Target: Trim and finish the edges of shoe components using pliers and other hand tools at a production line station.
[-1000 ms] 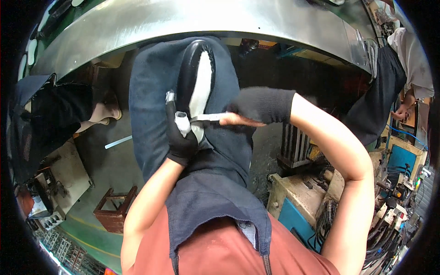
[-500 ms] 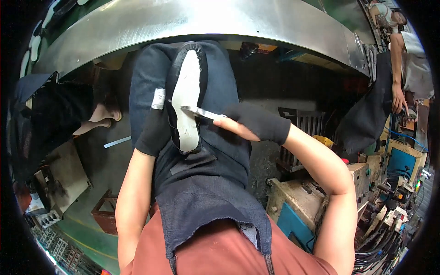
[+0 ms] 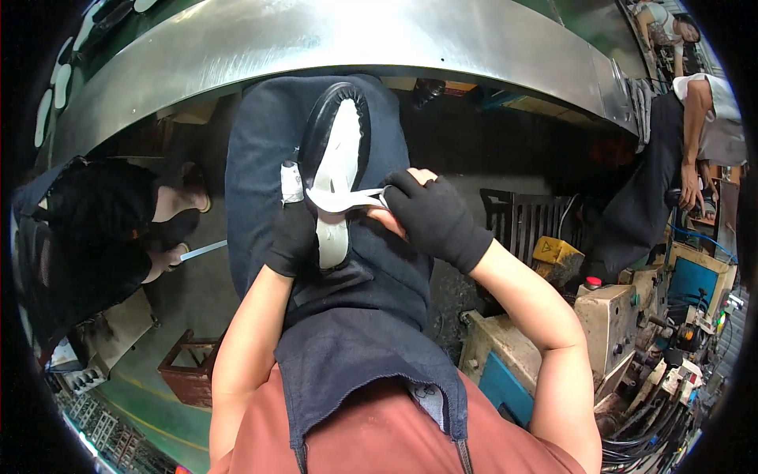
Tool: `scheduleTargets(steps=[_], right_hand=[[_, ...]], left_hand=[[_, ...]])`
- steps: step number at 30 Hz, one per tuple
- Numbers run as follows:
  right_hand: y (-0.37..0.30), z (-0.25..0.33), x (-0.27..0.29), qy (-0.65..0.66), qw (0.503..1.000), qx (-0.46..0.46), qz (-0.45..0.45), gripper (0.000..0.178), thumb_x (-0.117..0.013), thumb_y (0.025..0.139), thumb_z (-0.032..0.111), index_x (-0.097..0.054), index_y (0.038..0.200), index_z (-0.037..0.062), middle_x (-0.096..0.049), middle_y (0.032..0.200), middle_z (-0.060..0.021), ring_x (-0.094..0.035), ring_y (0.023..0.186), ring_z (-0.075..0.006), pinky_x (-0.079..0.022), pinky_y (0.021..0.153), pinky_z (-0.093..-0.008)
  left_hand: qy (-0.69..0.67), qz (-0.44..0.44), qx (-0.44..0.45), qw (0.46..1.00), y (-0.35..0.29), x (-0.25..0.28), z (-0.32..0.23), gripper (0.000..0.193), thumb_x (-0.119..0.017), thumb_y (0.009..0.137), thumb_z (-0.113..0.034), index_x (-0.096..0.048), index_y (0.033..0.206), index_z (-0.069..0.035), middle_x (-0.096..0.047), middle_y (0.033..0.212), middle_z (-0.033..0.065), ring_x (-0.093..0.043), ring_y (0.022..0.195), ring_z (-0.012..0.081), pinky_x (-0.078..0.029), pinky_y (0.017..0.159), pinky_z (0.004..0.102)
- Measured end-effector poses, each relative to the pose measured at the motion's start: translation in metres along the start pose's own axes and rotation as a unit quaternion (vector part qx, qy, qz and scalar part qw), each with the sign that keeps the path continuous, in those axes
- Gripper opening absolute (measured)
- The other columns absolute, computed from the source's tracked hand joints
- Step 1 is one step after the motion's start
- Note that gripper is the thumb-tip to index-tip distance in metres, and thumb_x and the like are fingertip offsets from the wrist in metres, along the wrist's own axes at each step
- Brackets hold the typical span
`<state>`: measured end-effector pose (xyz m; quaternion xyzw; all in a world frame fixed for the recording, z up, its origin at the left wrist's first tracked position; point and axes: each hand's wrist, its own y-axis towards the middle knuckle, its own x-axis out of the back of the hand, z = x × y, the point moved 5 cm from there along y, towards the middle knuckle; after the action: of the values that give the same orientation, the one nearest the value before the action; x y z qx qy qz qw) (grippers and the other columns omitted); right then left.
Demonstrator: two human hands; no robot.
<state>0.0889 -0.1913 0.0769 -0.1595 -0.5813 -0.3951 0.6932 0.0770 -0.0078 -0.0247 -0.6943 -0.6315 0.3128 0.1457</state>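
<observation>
Across my lap lies a black shoe (image 3: 346, 158), sole side up, its pale bottom framed by gathered black upper at the toe. My left hand (image 3: 290, 241), in a black fingerless glove with white wrapping on a finger, grips the shoe's left side; some of its fingers are hidden. A curved white strip (image 3: 335, 203) crosses the middle of the sole and runs into my right hand (image 3: 438, 220). That gloved hand is closed on the strip at the shoe's right side. Whether the strip is fixed to the sole, I cannot tell.
A steel bench edge (image 3: 355, 39) spans the far side, beyond my knees. At right stand a black slatted rack (image 3: 533, 217), a yellow box (image 3: 557, 254) and a worn machine (image 3: 505, 347). One person works at far right; another's feet show at left, near a brown stool (image 3: 189, 367).
The shoe has shifted slightly right and nearer me. My right hand has turned over, and the slim pale piece it held at the sole now shows as a curved white strip.
</observation>
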Motion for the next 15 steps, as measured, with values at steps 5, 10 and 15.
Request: scheduleTargets(steps=[5, 10, 15], right_hand=[[0.007, -0.010, 0.008, 0.320, 0.908, -0.183, 0.200, 0.049, -0.050, 0.099, 0.042, -0.065, 0.077, -0.0002, -0.064, 0.073, -0.0165, -0.062, 0.071, -0.0252, -0.049, 0.067, -0.0377], [-0.012, 0.004, -0.020, 0.542, 0.703, -0.363, 0.283, 0.053, -0.050, 0.099, 0.042, -0.063, 0.075, -0.0032, -0.064, 0.068, -0.0187, -0.065, 0.065, -0.0286, -0.048, 0.065, -0.0393], [-0.017, -0.010, 0.016, 0.077, 0.989, -0.098, 0.081, 0.038, -0.059, 0.092, 0.039, -0.062, 0.088, 0.0022, -0.061, 0.092, -0.0145, -0.061, 0.090, -0.0302, -0.051, 0.072, -0.0407]], left_hand=[[-0.107, -0.021, -0.002, 0.994, 0.017, 0.013, 0.021, 0.070, -0.026, 0.102, -0.056, -0.057, 0.123, 0.003, -0.065, 0.111, 0.0132, -0.064, 0.099, 0.0206, -0.051, 0.087, 0.0328], [-0.077, -0.003, -0.035, 0.996, 0.000, -0.004, -0.002, 0.048, -0.038, 0.104, -0.041, -0.060, 0.118, 0.000, -0.067, 0.104, 0.0123, -0.065, 0.092, 0.0202, -0.052, 0.082, 0.0343], [0.226, -0.124, -0.212, 0.943, 0.016, 0.022, 0.004, 0.038, -0.048, 0.098, -0.018, -0.048, 0.129, 0.003, -0.062, 0.111, 0.0185, -0.060, 0.103, 0.0284, -0.046, 0.091, 0.0348]])
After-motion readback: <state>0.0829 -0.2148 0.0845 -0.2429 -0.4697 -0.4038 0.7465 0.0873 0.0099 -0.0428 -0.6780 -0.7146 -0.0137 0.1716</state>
